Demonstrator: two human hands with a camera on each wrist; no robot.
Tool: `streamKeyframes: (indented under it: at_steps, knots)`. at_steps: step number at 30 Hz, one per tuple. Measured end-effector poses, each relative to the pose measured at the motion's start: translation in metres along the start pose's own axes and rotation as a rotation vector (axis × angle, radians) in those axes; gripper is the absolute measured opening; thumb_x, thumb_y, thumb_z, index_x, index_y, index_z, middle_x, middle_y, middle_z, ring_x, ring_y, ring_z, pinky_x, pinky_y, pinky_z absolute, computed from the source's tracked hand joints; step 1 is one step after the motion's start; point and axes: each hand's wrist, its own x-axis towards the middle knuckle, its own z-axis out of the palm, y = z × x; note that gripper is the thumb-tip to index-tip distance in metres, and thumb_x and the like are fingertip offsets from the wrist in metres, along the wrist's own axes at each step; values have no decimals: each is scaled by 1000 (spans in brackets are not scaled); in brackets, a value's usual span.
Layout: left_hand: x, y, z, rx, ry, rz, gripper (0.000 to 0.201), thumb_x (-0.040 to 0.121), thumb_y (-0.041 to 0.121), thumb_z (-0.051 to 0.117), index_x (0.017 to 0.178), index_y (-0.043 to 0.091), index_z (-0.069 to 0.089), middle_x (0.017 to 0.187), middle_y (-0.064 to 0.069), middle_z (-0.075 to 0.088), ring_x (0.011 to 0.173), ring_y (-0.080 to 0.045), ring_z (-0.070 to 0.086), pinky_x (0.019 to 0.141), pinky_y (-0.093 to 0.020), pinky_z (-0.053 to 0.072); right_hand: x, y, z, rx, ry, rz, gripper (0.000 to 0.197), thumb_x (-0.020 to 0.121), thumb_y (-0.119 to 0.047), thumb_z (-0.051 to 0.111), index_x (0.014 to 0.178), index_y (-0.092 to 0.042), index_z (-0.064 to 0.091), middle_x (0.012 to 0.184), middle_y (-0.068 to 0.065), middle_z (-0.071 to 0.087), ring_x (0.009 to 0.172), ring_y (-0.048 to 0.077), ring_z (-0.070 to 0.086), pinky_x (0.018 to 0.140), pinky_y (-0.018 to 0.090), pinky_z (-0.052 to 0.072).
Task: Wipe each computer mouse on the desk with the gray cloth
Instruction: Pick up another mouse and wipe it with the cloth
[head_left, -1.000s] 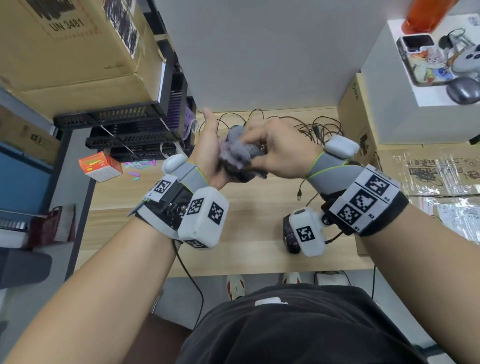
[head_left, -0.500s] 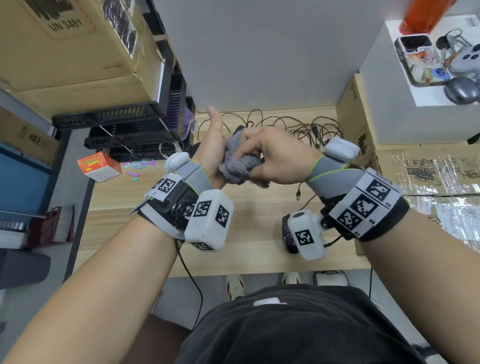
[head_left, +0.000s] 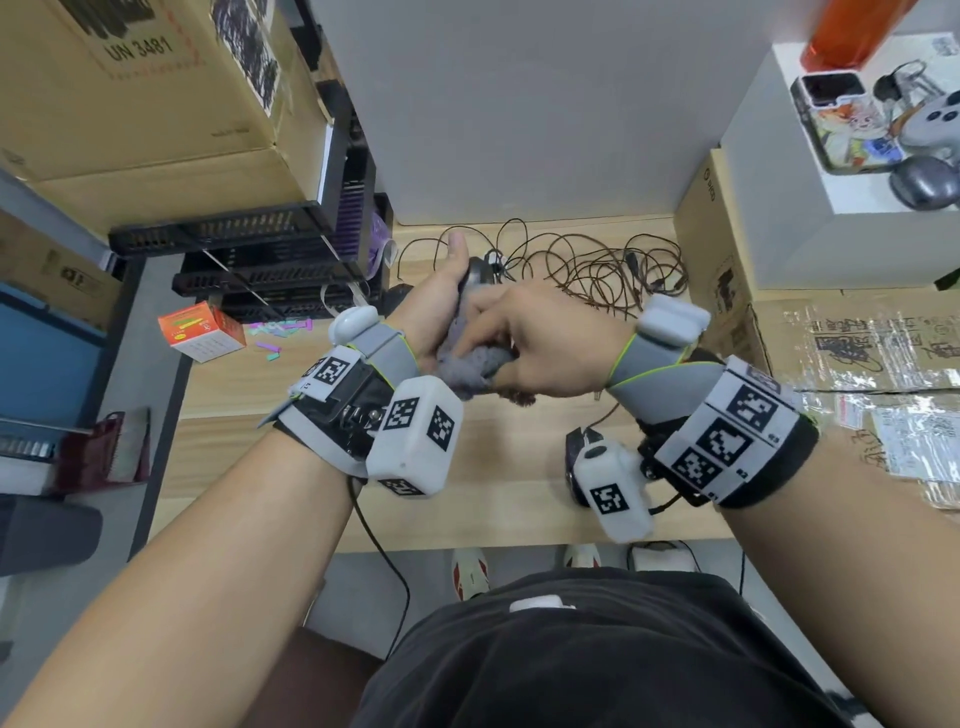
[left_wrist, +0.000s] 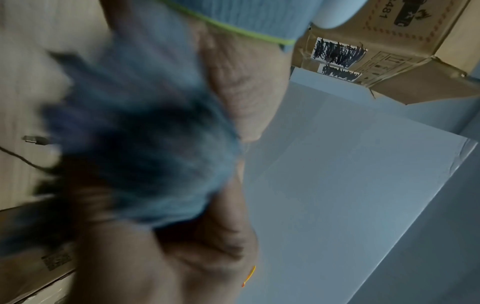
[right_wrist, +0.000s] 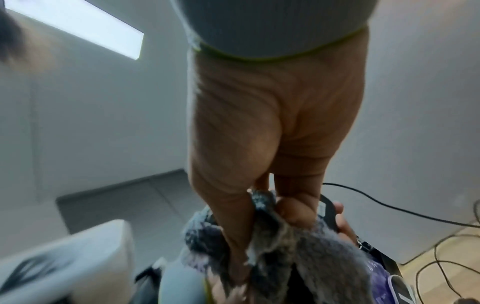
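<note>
Now, mid-wipe. Left hand (head_left: 436, 306) is wrapped round a dark wired mouse (head_left: 475, 273), held up above the wooden desk (head_left: 249, 389). Right hand (head_left: 545, 343), fingers clamped on the gray cloth (head_left: 470, 364), presses it vs the mouse's side. Another dark mouse (head_left: 574, 457) sits on the desk below the right wrist, prob. still to do; can't tell.
</note>
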Motion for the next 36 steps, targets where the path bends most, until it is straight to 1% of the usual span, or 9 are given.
streamKeyframes:
  at_steps: [3,5,11,14,17,21,27,33,36]
  knots:
    - [4,-5,-6,72,0,27,95,90,83,11,91,12,75,107,-34,64,72,-31,63,57,-27,42,1,10,-10,99,157,47,22,68,-14,73,82,-32,72,81,-7,57,63,-1,57,58,9,42]
    - [6,-8,-5,54,8,63,104,87,85,2,108,6,66,97,-30,62,61,-24,56,54,-23,40,5,23,-16,105,325,134,13,69,-37,73,80,-31,71,78,0,59,66,14,60,62,30,49]
    - [4,-5,5,40,56,104,95,88,85,6,77,9,63,68,-11,56,54,-22,53,57,-29,44,8,42,-17,113,552,337,5,80,-26,75,82,-23,72,68,-12,54,67,12,54,64,24,36]
    - [1,5,1,-11,90,110,95,89,83,8,83,9,67,81,-17,68,62,-26,63,55,-29,51,3,41,-3,199,453,355,24,81,-17,75,65,-29,62,55,-14,58,55,-4,50,57,18,40]
    - [-1,9,-2,14,111,147,78,96,74,27,90,8,69,82,-11,77,72,-26,72,64,-37,61,0,48,6,190,335,401,9,78,-25,76,77,-19,70,73,9,69,64,13,56,66,37,53]
    - [0,-2,-6,36,109,163,50,97,56,55,94,7,67,78,-9,72,74,-24,67,85,-45,58,5,52,-8,286,561,424,17,77,-33,71,89,-20,71,84,8,72,75,23,66,75,46,56]
    - [2,4,2,-110,163,165,42,107,40,44,97,8,69,81,-9,77,75,-22,73,83,-39,58,5,41,4,379,473,347,9,84,-19,70,91,-15,67,72,6,68,57,21,65,57,40,55]
    - [-1,6,-13,-219,227,75,55,105,45,45,134,0,57,126,-21,68,115,-38,67,100,-54,52,-10,26,0,573,97,128,26,75,5,77,73,-20,70,68,-4,67,62,13,64,57,26,53]
    - [-2,0,-4,-174,179,81,51,107,44,39,115,1,66,108,-22,73,89,-36,70,89,-47,56,-1,40,-7,646,339,245,28,78,8,73,85,-19,71,76,-9,70,70,12,67,61,30,56]
